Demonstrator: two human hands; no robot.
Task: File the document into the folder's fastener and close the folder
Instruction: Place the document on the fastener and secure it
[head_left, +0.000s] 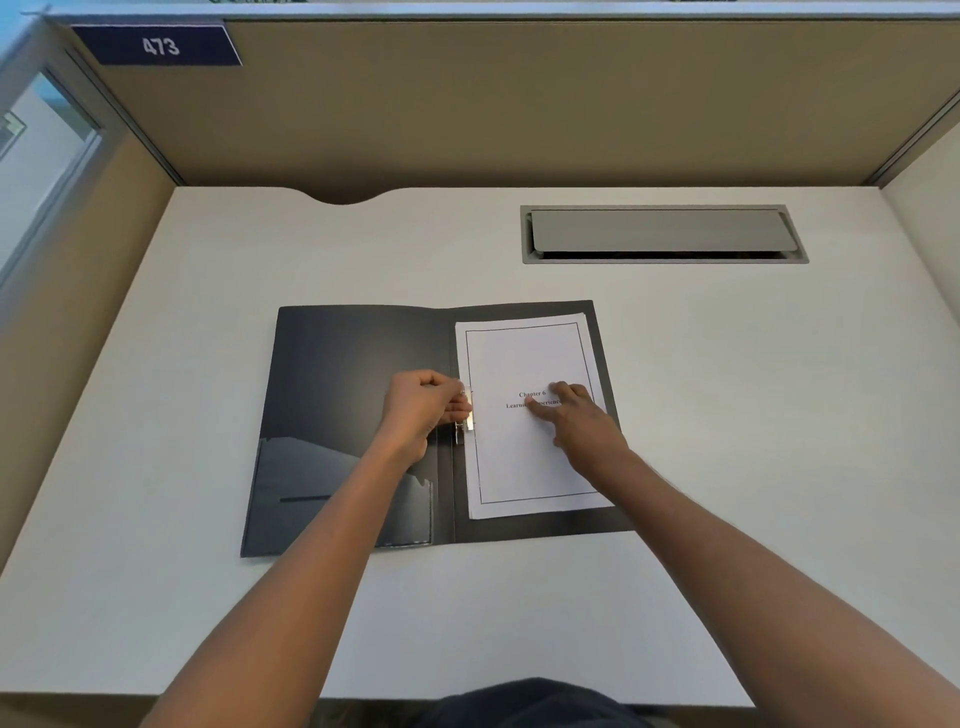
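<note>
A black folder (337, 395) lies open on the white desk. A white printed document (524, 358) rests on its right half, left edge next to the spine. The metal fastener clip (466, 415) stands at the spine over the paper's left edge. My left hand (423, 408) is curled with its fingertips pinching the clip. My right hand (574, 421) lies flat on the page, fingers spread and pressing on the printed title.
The white desk (727, 415) is walled by tan partitions on three sides. A grey cable hatch (662, 234) is set into the desk at the back right. A notch (345, 197) cuts the back edge. The folder's inner left pocket (311, 499) is at the lower left.
</note>
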